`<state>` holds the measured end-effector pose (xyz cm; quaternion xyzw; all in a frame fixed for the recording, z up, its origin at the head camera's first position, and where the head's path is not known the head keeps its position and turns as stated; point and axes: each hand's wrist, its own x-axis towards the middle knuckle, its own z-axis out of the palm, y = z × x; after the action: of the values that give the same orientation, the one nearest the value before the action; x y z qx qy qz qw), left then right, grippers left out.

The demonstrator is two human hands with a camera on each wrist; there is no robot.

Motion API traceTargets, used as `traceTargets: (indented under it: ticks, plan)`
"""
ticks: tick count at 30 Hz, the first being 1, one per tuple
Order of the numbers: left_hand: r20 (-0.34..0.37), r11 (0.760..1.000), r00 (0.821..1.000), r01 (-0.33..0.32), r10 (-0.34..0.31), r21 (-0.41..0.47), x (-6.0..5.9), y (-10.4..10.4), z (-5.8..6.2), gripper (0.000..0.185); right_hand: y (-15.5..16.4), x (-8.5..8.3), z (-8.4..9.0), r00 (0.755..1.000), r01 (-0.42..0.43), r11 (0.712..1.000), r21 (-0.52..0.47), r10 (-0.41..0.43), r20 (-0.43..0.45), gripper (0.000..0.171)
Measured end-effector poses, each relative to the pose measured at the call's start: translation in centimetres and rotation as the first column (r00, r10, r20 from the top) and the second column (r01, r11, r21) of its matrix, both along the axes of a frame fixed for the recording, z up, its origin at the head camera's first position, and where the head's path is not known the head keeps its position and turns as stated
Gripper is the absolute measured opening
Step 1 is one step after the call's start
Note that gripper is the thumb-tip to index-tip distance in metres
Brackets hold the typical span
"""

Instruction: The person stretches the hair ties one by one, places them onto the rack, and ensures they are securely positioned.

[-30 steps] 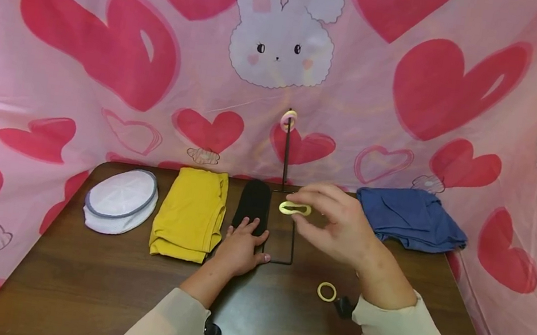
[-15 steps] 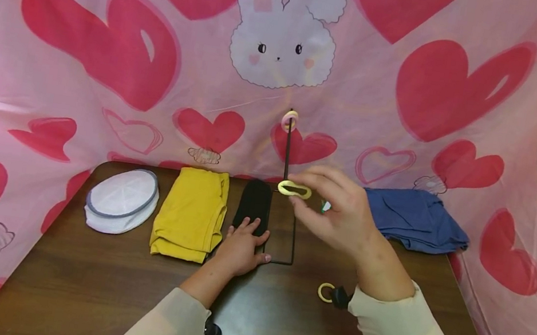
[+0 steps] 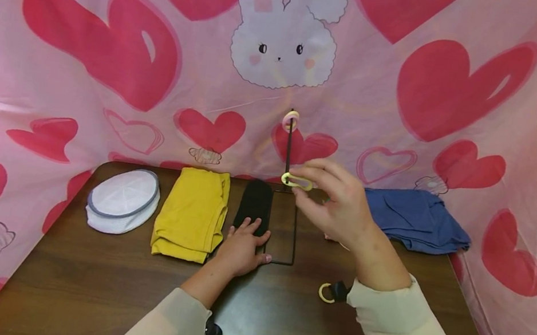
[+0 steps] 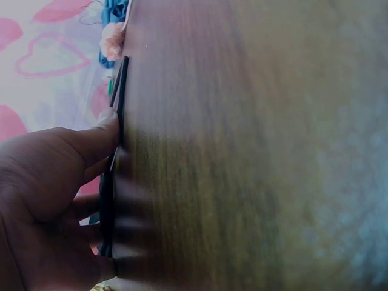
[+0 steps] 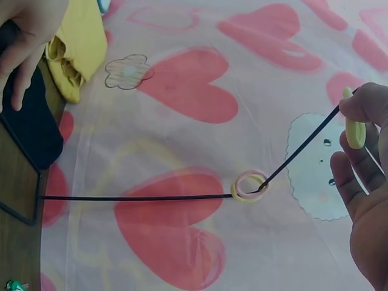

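Pinching yellow ring (image 5: 356,134) (right grip (image 3: 345,209) aloft)

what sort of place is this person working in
Probably a makeshift tabletop booth, perhaps for recording: a dark brown wood-grain table walled on three visible sides by pink heart-and-rabbit-printed sheeting, with a folded yellow cloth on top.

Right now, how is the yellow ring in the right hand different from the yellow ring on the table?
The held ring is up in the air, pinched by the right hand; the table ring lies flat on the table.
From the head view, the held ring looks long and thin; the table ring looks round but partly hidden.
Both are yellow.
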<state>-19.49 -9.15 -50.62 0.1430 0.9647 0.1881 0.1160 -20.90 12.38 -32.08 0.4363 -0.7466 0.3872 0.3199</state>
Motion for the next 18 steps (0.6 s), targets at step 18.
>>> traceTargets:
  ticks: [18]
  plan:
    - [0.002, 1.000, 1.000, 0.000, 0.000, -0.003, 0.0, 0.0, -0.1, 0.067, -0.8, -3.1, -1.0, 0.997, 0.083, 0.996, -0.031, -0.083, 0.007, 0.023]
